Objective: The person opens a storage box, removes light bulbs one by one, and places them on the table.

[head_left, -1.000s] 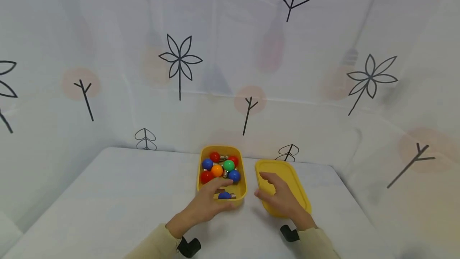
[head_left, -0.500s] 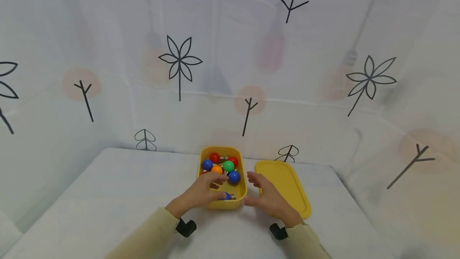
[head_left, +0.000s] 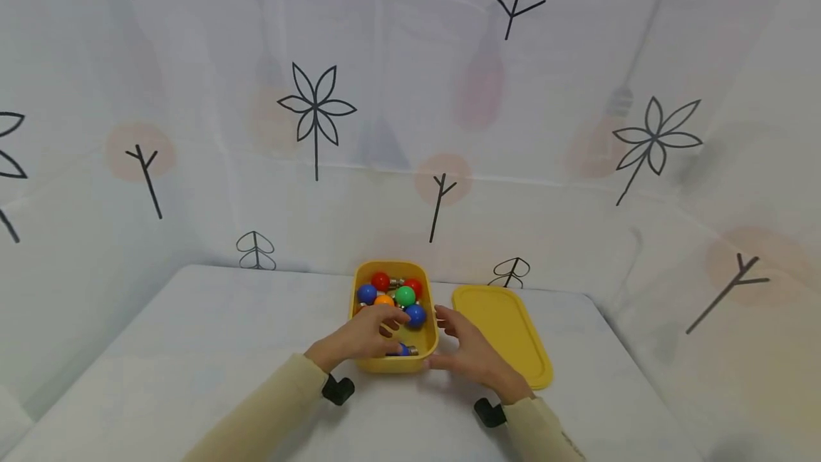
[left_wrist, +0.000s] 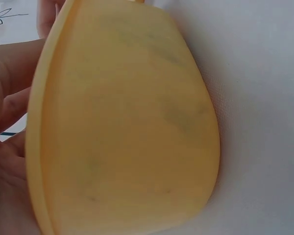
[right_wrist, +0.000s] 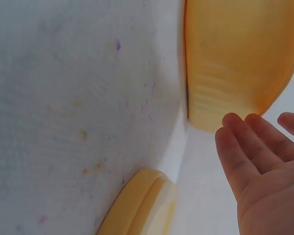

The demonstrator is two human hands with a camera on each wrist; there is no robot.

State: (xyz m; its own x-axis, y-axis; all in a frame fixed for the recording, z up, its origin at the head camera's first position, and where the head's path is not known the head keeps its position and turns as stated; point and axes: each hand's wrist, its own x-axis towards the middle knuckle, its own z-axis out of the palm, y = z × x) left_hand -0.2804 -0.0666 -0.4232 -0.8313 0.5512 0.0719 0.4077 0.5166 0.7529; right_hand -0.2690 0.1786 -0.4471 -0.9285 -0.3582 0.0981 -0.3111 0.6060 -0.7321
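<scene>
A yellow plastic tub [head_left: 393,366] stands on the white table, holding several small coloured bulbs: red [head_left: 380,281], green [head_left: 405,296], orange [head_left: 383,301] and blue [head_left: 415,316]. My left hand [head_left: 359,336] reaches over the tub's left front, fingers loosely bent above the bulbs. Its thumb overlaps a blue bulb [head_left: 403,350] lying near the front wall. In the left wrist view, the tub's side wall [left_wrist: 127,107] hides part of that hand. My right hand [head_left: 474,355] is at the tub's right side. Its fingers [right_wrist: 235,152] extend toward the wall in the right wrist view.
A flat yellow lid [head_left: 503,334] lies on the table to the right of the tub, partly behind the right hand. White cloth [head_left: 551,219] printed with plant drawings hangs behind the table. Dark wrist cameras [head_left: 490,412] sit below both hands.
My right hand has moved left, from over the lid to the tub's right side. My left hand has shifted slightly up and stays over the tub's front left.
</scene>
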